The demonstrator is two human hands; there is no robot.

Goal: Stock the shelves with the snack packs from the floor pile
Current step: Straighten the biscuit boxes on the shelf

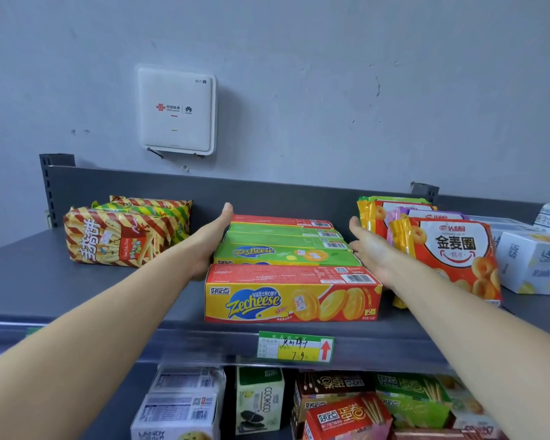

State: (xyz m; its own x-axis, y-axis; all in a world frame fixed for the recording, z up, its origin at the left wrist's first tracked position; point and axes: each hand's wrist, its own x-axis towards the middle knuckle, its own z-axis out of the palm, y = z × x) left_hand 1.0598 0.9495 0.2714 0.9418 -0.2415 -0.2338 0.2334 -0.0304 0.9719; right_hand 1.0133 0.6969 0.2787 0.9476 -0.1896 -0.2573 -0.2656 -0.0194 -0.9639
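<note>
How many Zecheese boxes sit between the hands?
4, in a row front to back on the top shelf: red front box, near green box, far green box, red back box. Others may be hidden.

Matt grey metal shelf (77,281) bears printed cardboard boxes (291,293) (bags (458,249) glossy plastic).

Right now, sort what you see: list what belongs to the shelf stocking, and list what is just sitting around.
In the job: left hand, flat against the row of Zecheese boxes; right hand, open at the row's other side; top shelf.

Just there: WiFi router on the wall; price tag; striped snack bags; ring-biscuit packs; lower-shelf boxes.
</note>
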